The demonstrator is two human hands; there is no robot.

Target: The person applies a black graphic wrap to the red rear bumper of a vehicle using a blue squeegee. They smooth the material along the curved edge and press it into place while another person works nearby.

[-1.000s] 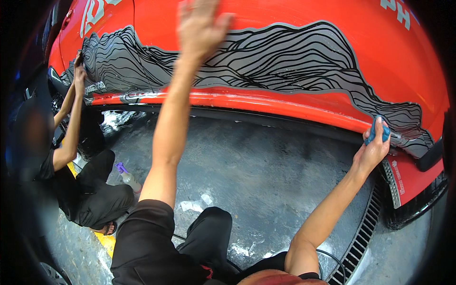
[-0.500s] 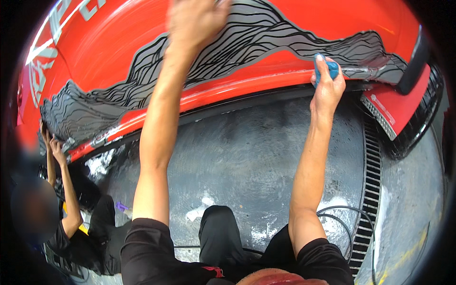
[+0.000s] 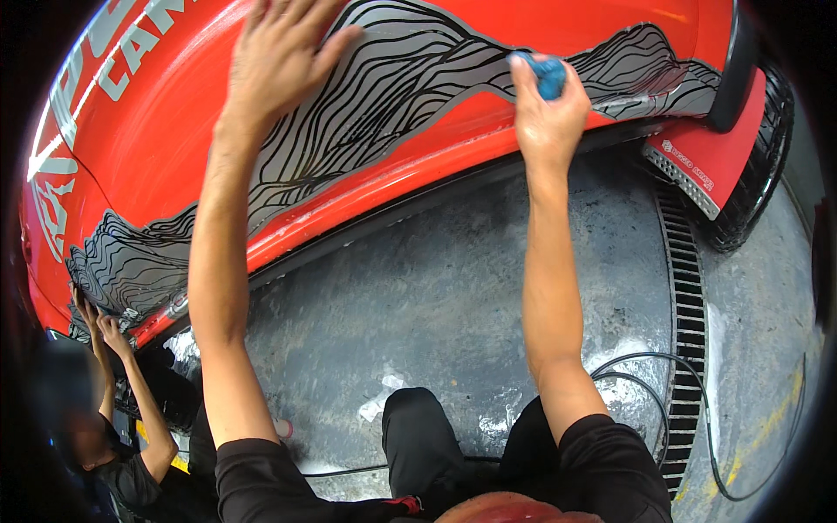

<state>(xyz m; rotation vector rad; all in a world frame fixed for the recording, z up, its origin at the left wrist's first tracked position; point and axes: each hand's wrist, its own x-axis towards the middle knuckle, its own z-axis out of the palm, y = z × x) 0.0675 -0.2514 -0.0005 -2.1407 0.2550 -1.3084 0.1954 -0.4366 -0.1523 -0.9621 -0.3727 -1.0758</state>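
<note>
A red car's side panel [image 3: 161, 105] spans the upper view, with a grey and black wavy-line graphic [image 3: 384, 96] along its lower part. My left hand [image 3: 279, 65] lies flat at the graphic's upper edge, fingers apart; some fingertips pass the top edge of view. In my right hand [image 3: 551, 113] is a small blue lump [image 3: 549, 77], which looks soft like detailing clay. It is against or just over the right half of the graphic. My fingers partly cover it, so its full shape is hidden.
At the left, another person's hands [image 3: 100, 322] touch the graphic's low end. The car's black tyre [image 3: 767, 174] and red mud flap [image 3: 711, 157] stand at the right. A floor drain grate [image 3: 684, 288] and a black hose [image 3: 706, 418] lie on the wet grey floor [image 3: 418, 279].
My left hand has moved left across the panel and its fingers show spread. My right hand has moved up and left with the blue lump. The whole view has shifted slightly.
</note>
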